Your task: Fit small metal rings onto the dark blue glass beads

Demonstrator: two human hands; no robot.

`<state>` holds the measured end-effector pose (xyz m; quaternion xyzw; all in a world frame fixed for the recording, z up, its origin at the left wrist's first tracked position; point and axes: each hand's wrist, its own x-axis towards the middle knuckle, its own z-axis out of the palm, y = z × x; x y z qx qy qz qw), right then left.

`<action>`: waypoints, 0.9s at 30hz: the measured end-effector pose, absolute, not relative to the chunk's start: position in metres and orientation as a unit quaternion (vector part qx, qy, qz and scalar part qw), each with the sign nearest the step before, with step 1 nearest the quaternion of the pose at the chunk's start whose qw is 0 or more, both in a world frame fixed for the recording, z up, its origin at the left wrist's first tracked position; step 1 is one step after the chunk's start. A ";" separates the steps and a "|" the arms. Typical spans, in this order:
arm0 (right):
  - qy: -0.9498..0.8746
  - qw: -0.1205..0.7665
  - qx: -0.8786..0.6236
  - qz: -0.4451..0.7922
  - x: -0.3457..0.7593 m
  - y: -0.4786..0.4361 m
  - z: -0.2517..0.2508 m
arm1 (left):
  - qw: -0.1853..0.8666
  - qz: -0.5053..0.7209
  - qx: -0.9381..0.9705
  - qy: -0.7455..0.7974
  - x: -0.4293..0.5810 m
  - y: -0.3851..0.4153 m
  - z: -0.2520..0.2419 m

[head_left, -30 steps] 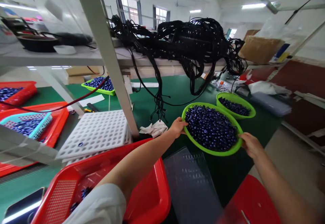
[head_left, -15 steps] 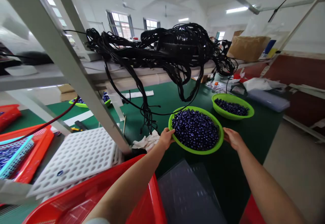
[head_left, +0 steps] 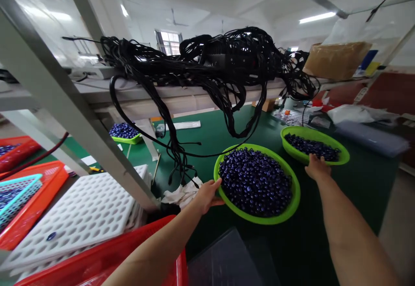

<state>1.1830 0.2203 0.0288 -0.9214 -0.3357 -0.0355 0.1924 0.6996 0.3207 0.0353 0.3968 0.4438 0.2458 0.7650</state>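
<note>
A large round lime-green basin (head_left: 293,210), heaped with small shiny dark-blue ring-like pieces (head_left: 254,182), is at the middle. My left hand (head_left: 207,195) grips its left rim, thumb on top and fingers underneath. Farther back to the right is a second green basin (head_left: 344,158), holding fewer of the same dark-blue pieces (head_left: 313,147). My right hand (head_left: 318,168) is closed on the near rim of that second basin, its fingertips over the edge.
Black cables (head_left: 175,143) hang from the shelf (head_left: 181,102) close behind the basins. On the left are a white perforated tray (head_left: 84,212), a red crate (head_left: 129,251) and a shelf post (head_left: 106,147). A crumpled cloth (head_left: 183,193) lies beside my left hand.
My right hand has left the right side of the nearer basin and moved to the farther basin's rim. The nearer basin appears closer, still held by my left hand. The view has shifted.
</note>
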 end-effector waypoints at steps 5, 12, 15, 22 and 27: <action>-0.370 0.125 -0.918 -0.072 1.200 0.223 0.024 | 0.774 0.247 0.372 0.449 0.701 0.321 0.035; -0.408 0.080 -0.900 -0.132 1.175 0.152 0.020 | 0.776 0.249 0.355 0.458 0.703 0.321 0.037; -0.413 0.068 -0.897 -0.145 1.150 0.106 0.018 | 0.780 0.243 0.353 0.456 0.703 0.322 0.037; -0.418 0.088 -0.895 -0.131 1.098 0.034 0.016 | 0.777 0.246 0.354 0.460 0.703 0.319 0.039; -0.409 0.157 -0.893 -0.106 1.079 0.019 0.016 | 0.764 0.254 0.357 0.473 0.700 0.304 0.043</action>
